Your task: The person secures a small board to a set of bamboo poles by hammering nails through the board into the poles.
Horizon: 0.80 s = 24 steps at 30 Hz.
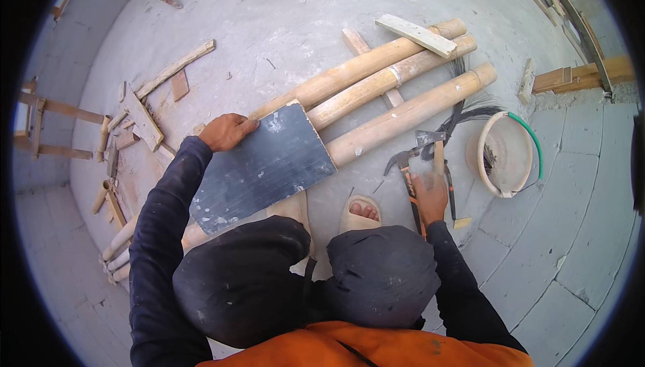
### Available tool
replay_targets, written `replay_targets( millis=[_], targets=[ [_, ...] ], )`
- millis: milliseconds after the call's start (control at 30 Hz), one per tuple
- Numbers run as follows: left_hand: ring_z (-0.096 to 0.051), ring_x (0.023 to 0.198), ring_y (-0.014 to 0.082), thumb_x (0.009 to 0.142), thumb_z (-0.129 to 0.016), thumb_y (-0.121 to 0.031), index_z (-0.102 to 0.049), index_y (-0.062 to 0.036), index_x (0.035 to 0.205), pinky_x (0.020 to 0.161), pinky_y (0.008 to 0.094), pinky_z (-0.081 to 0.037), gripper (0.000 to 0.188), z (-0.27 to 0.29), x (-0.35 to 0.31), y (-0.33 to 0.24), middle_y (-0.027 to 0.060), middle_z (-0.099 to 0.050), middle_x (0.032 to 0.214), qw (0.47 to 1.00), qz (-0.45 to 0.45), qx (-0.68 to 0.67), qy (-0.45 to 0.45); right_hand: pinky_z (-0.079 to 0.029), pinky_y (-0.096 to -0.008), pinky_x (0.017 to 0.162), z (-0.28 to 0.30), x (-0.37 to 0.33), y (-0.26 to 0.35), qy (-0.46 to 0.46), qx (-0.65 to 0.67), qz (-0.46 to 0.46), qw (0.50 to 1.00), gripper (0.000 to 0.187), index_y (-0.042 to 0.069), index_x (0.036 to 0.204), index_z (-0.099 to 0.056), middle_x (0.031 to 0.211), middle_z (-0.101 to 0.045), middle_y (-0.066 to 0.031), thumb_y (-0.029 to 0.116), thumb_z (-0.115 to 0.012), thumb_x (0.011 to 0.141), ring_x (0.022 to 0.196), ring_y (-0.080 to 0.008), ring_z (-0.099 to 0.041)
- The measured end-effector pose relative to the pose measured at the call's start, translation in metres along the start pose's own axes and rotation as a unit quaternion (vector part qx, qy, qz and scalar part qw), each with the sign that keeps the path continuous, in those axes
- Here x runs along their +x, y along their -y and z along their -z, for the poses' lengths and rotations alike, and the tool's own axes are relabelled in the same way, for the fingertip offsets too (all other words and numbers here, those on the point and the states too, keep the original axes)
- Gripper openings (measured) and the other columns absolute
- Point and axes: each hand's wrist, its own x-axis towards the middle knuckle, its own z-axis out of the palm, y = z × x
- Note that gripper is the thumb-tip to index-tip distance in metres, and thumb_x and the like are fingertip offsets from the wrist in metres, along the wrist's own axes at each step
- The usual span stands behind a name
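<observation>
My left hand [228,132] is closed on the upper left edge of a dark grey board [269,165], thumb on its top face. The board lies across several thick bamboo poles [410,116], its surface marked with pale flecks. At the right, my right hand [430,196] grips the short wooden handle of a hatchet [430,139], metal head pointing away from me. Just left of that hand a claw hammer [403,162] with an orange and black handle rests on the floor. Another orange and black tool [451,192] lies to its right, partly hidden.
A white bucket [475,155] with a green-sleeved handle stands at the right beside dark wire strands [453,122]. A pale plank [416,34] lies across the poles' far ends. Scrap wood [144,122] litters the left floor. Block walls [571,233] border the space. My sandalled foot [361,212] is near the poles.
</observation>
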Motion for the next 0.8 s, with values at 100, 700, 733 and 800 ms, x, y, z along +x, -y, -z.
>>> replay_targets(
  millis=[100,700,733,800],
  targets=[
    [-0.074,0.096,0.0348,0.107,-0.051,-0.053,-0.076,0.0013,0.112,0.091,0.0453,-0.055,0.06,-0.002,0.031,0.01,0.0221,-0.078,0.105,0.994,0.074,-0.072,-0.028,-0.057,-0.0447,0.089,-0.013,0.079,0.046,0.19,0.246,-0.216,0.926,0.081,-0.002,0.138,-0.065,0.123,-0.072,-0.0188,0.064,-0.077,0.094,0.11,-0.0294,-0.069],
    [-0.077,0.105,0.0366,0.08,-0.073,-0.066,-0.071,0.0073,0.136,0.097,0.041,-0.058,0.092,-0.017,0.14,0.03,0.028,-0.077,0.122,0.95,0.081,-0.248,0.169,-0.057,-0.0573,0.103,-0.052,0.134,0.173,0.364,0.295,-0.338,0.816,0.115,-0.007,0.162,-0.035,0.142,-0.059,-0.0375,0.076,-0.071,0.09,0.125,-0.0467,-0.067],
    [-0.077,0.105,0.0367,0.08,-0.072,-0.066,-0.071,0.0072,0.135,0.097,0.0408,-0.058,0.091,-0.018,0.139,0.033,0.028,-0.077,0.122,0.947,0.08,-0.258,0.176,-0.058,-0.0572,0.102,-0.05,0.135,0.178,0.381,0.273,-0.342,0.815,0.118,-0.008,0.163,-0.034,0.139,-0.061,-0.0391,0.078,-0.069,0.09,0.122,-0.0472,-0.069],
    [-0.077,0.106,0.0366,0.081,-0.072,-0.065,-0.072,0.0063,0.136,0.097,0.0404,-0.057,0.09,-0.019,0.135,0.036,0.0277,-0.076,0.123,0.952,0.07,-0.247,0.165,-0.06,-0.0538,0.097,-0.038,0.145,0.184,0.418,0.146,-0.34,0.83,0.115,-0.009,0.156,-0.046,0.125,-0.069,-0.0362,0.082,-0.066,0.089,0.111,-0.0443,-0.073]
  ],
)
